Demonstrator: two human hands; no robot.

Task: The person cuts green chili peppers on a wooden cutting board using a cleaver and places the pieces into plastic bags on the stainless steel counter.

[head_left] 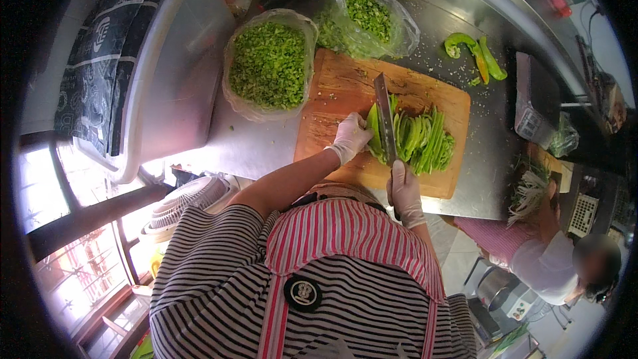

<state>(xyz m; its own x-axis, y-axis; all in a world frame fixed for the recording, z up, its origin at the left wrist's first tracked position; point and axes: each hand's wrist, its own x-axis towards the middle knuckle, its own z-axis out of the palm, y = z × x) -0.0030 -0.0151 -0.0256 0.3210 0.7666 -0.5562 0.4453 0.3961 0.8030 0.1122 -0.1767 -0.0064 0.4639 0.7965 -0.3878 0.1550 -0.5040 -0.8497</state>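
My left hand, in a pale disposable glove, has its fingers curled in against the left end of a row of green pepper strips. The strips lie on a wooden cutting board. In my right hand, gloved too, is the handle of a long-bladed knife. Its blade points away from me and crosses the peppers just right of my left fingers. I cannot make out whether the edge touches the board.
Beyond the board stand two clear plastic bags of chopped greens, one left and one farther back. Pepper pieces lie on the metal counter at right. A white tub stands left. Another person at right holds spring onions.
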